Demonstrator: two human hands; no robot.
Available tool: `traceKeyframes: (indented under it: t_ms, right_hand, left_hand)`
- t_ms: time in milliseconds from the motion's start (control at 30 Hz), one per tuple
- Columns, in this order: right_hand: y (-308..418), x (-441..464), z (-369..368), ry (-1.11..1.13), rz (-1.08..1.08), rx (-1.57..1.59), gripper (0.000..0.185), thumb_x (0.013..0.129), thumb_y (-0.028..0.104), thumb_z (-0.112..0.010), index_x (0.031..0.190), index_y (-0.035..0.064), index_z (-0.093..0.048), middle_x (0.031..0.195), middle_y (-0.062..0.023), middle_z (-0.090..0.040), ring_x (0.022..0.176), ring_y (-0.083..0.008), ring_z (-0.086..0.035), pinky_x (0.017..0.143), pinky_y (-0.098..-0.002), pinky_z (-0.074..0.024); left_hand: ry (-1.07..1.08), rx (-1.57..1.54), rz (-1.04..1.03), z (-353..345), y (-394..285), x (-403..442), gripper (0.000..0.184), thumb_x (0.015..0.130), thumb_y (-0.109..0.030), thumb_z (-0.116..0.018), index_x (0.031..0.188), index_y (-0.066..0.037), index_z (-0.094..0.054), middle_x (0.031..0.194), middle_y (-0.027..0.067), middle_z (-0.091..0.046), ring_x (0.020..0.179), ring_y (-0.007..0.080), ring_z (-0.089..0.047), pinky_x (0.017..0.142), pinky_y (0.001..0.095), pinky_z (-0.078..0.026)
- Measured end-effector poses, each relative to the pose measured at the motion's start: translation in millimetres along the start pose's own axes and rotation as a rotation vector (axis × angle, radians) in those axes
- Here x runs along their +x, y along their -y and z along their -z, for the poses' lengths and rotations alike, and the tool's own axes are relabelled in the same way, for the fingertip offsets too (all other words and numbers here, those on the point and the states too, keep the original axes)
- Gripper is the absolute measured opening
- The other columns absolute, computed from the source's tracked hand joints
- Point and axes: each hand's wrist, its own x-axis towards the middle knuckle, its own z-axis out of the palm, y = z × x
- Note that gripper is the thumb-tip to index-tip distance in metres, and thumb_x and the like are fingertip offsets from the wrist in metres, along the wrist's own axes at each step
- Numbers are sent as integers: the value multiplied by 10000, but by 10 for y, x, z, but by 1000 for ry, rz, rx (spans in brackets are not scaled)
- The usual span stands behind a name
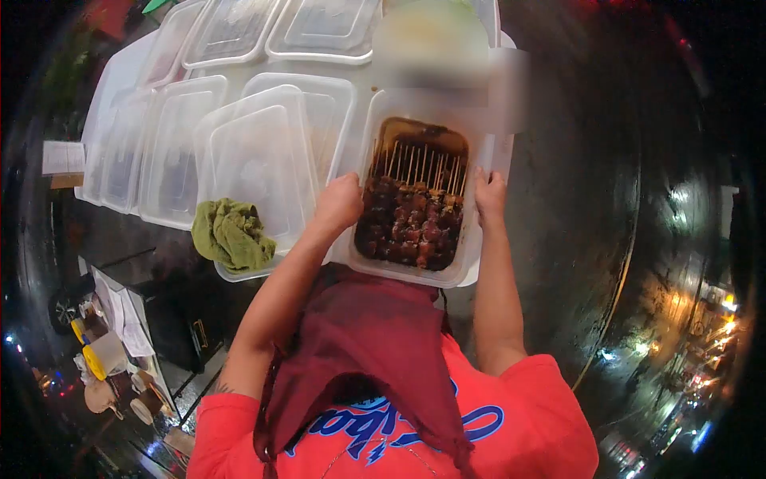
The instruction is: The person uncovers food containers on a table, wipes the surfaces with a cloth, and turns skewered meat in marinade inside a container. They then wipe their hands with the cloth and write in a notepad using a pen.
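A clear plastic container (pixel 407 275) stands at the table's near right edge, in front of my body. Inside it, meat skewers (pixel 411 219) lie side by side in dark brown marinade, their bare sticks pointing to the far end. My left hand (pixel 341 201) is closed on the container's left rim. On the opposite side, my right hand (pixel 490 194) grips the right rim, thumb on top. The undersides of both grips are hidden. Left of my left hand lies a crumpled green cloth (pixel 231 234) on a translucent lid (pixel 259 152).
Several lidded plastic containers (pixel 183 148) cover the left and far parts of the white table (pixel 112 80). A blurred patch (pixel 435 40) hides the far right corner. Wet dark pavement (pixel 574 199) runs along the right. A cluttered stand (pixel 120 343) is at lower left.
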Motion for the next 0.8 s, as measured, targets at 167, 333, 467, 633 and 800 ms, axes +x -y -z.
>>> traceKeyframes:
  t_ms: [167, 333, 467, 633, 800]
  right_hand:
    - [26, -12, 44, 70, -20, 71, 451, 860, 376, -578, 971, -59, -532, 978, -232, -590, 902, -341, -577, 778, -398, -442]
    - [-203, 68, -66, -274, 188, -7, 321, 861, 275, -608, 972, -17, -531, 896, -128, -568, 824, -211, -544, 761, -352, -439]
    - [418, -290, 156, -345, 386, -80, 290, 841, 243, -594, 946, -26, -563, 962, -182, -583, 881, -329, -572, 753, -404, -452]
    - [1338, -1008, -235, 583, 468, 231, 281, 810, 142, -574, 1037, -24, -574, 1019, -197, -598, 897, -330, -596, 784, -373, -470]
    - [1505, -1627, -1240, 567, 870, 34, 623, 820, 171, -585, 1313, -80, -297, 1240, -296, -437, 1123, -429, -441, 970, -443, -354]
  left_hand:
    - [-28, -27, -5, -62, 53, 28, 195, 849, -175, -557, 833, 12, -504, 851, 248, -592, 831, 436, -563, 710, 491, -443]
    - [-115, -182, 100, 577, -107, -243, 312, 847, -227, -591, 1035, 20, -560, 925, 231, -610, 836, 376, -597, 726, 423, -471]
    - [-580, -317, 238, 1201, 696, -731, 438, 835, -282, -588, 1152, 16, -539, 1009, 227, -603, 922, 382, -576, 800, 444, -445]
    - [-671, -16, 497, 1175, 2145, -1443, 543, 803, -338, -635, 1175, 33, -500, 1088, 256, -557, 1009, 412, -519, 867, 454, -411]
    - [-410, -382, 483, 839, 2046, -1445, 640, 752, -347, -705, 1220, 19, -467, 1128, 254, -533, 1063, 352, -509, 893, 416, -410]
